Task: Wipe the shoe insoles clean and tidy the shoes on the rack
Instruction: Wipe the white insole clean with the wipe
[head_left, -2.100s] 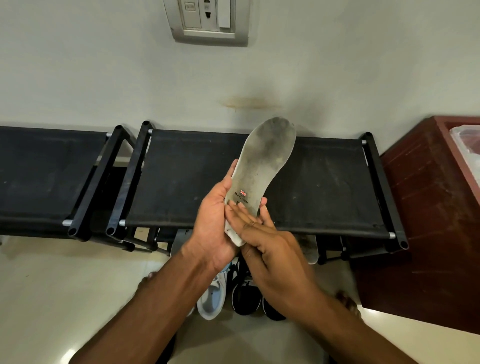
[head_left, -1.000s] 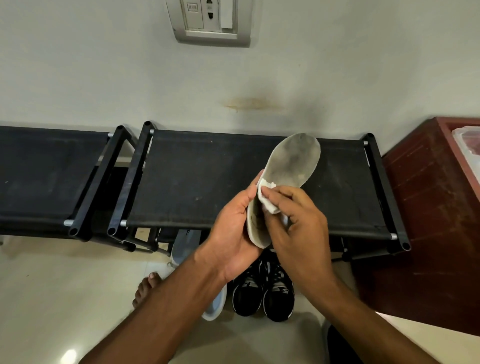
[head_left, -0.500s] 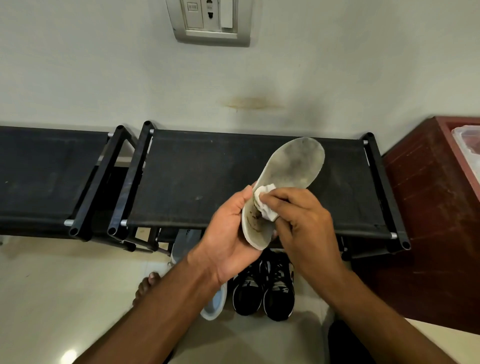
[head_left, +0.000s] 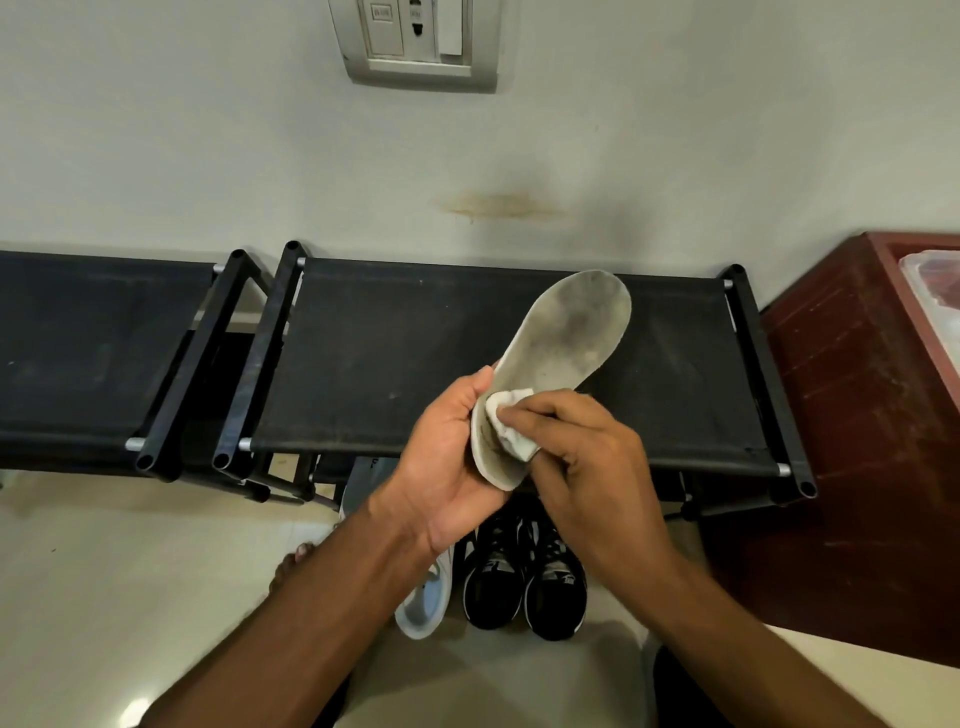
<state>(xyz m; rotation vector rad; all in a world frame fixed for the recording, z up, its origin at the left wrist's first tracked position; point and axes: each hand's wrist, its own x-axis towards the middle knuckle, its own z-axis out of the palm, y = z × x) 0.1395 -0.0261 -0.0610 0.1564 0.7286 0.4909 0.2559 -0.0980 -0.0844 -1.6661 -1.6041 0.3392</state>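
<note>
A dirty grey-white insole (head_left: 563, 343) is held over the black fabric shoe rack (head_left: 415, 343), its toe end pointing up and right. My left hand (head_left: 447, 467) grips its heel end from the left. My right hand (head_left: 587, 457) presses a small crumpled white cloth (head_left: 511, 423) against the insole's heel part. On the floor below stand a pair of black sneakers (head_left: 524, 582) and a white sneaker (head_left: 423, 608), partly hidden by my left forearm.
A second black rack (head_left: 93, 343) adjoins on the left. A dark red-brown cabinet (head_left: 852, 415) stands close on the right with a clear container (head_left: 935, 280) on top. The wall behind carries a switch plate (head_left: 421, 41). A bare foot (head_left: 291, 566) rests on the tiled floor.
The insole has tipped from nearly upright to leaning right. My right hand brought the white cloth onto it and has slid it down toward the heel.
</note>
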